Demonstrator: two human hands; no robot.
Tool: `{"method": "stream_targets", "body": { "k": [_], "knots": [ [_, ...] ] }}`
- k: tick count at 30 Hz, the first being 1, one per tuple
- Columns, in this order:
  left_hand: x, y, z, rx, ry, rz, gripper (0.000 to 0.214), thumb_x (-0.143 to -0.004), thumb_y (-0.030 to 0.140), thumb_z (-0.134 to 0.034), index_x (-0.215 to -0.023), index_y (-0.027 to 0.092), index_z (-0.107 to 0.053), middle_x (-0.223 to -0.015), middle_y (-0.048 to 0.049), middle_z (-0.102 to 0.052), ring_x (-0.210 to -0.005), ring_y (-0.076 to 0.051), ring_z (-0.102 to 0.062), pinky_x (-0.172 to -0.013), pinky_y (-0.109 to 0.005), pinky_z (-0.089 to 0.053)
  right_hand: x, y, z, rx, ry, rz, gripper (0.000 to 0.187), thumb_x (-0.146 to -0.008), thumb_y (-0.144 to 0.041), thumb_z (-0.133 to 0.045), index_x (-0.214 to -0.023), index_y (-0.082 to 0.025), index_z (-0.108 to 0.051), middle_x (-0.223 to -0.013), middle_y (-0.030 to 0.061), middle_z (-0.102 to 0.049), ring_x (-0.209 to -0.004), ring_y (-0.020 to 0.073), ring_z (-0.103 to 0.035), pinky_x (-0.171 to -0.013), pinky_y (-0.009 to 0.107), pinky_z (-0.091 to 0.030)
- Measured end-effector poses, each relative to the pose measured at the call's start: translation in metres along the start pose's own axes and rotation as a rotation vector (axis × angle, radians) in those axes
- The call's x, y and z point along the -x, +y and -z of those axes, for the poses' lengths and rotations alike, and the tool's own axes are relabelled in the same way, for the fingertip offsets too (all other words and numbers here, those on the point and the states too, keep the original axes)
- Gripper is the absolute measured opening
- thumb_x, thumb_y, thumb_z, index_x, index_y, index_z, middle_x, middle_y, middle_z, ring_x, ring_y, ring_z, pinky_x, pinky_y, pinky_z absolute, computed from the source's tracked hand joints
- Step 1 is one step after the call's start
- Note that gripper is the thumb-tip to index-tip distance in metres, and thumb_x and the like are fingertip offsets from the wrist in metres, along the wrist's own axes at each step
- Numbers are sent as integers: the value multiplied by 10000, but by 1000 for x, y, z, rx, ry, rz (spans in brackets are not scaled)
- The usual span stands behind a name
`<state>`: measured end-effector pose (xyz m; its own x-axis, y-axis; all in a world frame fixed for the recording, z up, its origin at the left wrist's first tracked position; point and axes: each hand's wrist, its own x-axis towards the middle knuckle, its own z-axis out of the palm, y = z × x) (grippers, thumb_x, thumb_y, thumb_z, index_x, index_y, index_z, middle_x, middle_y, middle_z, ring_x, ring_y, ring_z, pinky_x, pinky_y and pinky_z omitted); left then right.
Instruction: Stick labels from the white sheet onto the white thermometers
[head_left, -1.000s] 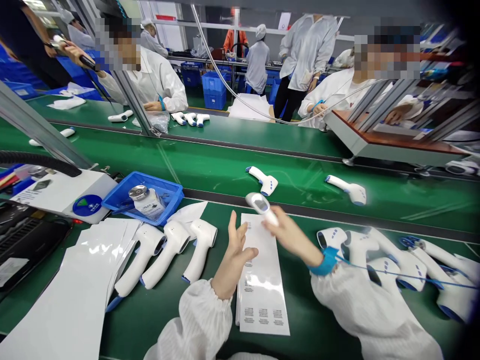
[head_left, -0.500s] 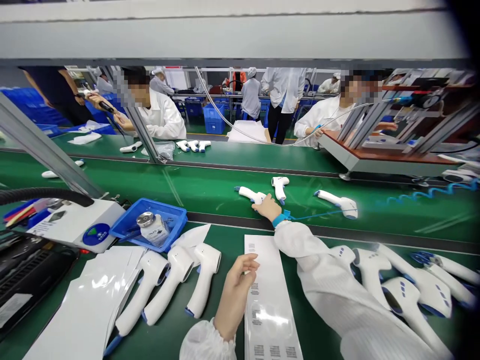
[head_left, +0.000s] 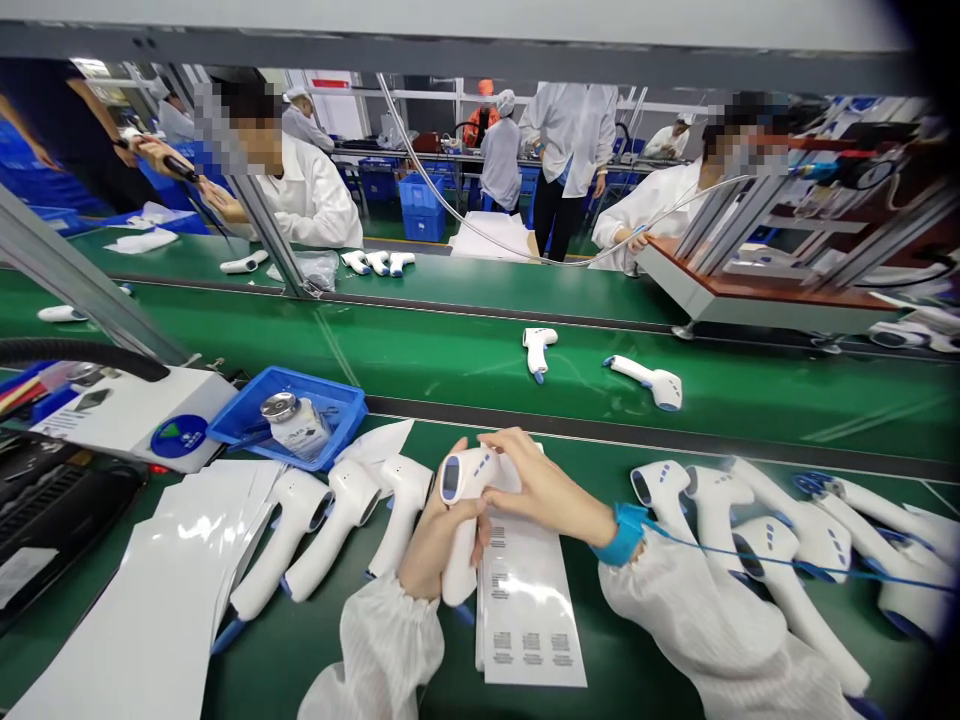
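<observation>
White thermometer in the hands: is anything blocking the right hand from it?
No, nothing visible is in the way. The right hand touches the white thermometer with its fingers, and the left hand holds the thermometer's handle.

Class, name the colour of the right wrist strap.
The wrist strap is bright blue, best in the head view.

The left hand (head_left: 439,540) grips a white infrared thermometer (head_left: 465,490), the right hand (head_left: 544,490) laying its fingers (head_left: 510,450) across it, just above a printed label sheet (head_left: 529,620); more thermometers (head_left: 712,500) lie on the green bench (head_left: 300,655) to both sides.
</observation>
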<state>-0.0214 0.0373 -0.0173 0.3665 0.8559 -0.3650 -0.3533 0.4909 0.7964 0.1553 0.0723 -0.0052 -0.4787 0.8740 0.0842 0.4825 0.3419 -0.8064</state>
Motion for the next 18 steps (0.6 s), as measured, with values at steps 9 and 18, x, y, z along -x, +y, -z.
{"method": "stream_targets", "body": {
  "k": [9,18],
  "knots": [
    [0,-31,1,-47,257,-161,818,-810,335,-682,-1483,338,-216,-892,8,-624,-1046,-206,-646,-918,-371,-517,63,37,-56,57,237,-209,171,-899,-244,-543,-905,-262,-713,-1049,61,-677,-1005,257,-618,-852,436,-520],
    [-10,-45,1,-160,312,-265,734,-800,312,-686,-1450,263,-349,-963,-47,-653,-1121,-235,-615,-1024,-418,-441,51,41,-68,81,271,-230,102,-870,-246,-607,-847,-256,-706,-980,44,-703,-965,262,-615,-852,457,-462]
  ]
}}
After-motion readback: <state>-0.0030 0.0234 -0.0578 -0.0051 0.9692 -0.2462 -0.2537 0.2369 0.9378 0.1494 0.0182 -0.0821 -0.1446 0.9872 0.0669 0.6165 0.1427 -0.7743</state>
